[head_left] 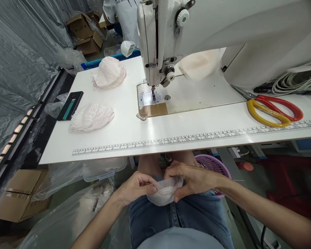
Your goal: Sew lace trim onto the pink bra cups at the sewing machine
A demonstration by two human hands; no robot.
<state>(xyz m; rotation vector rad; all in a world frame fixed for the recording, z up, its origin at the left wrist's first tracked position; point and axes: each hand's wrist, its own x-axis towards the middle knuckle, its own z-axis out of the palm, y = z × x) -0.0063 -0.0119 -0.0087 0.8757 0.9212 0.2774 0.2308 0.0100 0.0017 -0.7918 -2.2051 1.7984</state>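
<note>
Over my lap, below the table's front edge, I hold a small white fabric piece with lace trim. My left hand pinches its left edge between thumb and fingers. On the opposite side my right hand grips the cloth, thumb at the lower edge and fingers along the top. Above and beyond my hands stands a white sewing machine, its presser foot over the metal needle plate. Two pale pink lace-edged pieces, a domed one and a flatter one, lie on the table's left part.
Scissors with red and yellow handles lie right on the white table, behind its printed ruler. A dark phone sits at the left edge. Cream fabric rests behind the needle. A purple basket is below; a person is beyond.
</note>
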